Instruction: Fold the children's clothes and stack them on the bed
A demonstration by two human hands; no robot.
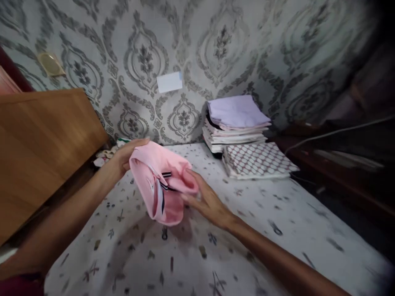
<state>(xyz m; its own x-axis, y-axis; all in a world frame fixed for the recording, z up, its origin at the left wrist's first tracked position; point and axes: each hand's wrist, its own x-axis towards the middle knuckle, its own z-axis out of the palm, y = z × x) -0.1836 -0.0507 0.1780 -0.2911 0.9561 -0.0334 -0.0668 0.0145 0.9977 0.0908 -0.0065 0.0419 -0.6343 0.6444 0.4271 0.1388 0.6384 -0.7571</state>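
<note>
Pink single garment in two hands

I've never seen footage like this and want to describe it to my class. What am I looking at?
There is no machine here, just a person's two bare hands. The single picture comes from a camera worn on the head, looking forward and down. The left hand and right hand hold a pink garment with dark stripes above a patterned white sheet. On the sheet, toward the right, are a stack of folded cloths topped with lilac and a lattice-patterned folded cloth.
</note>
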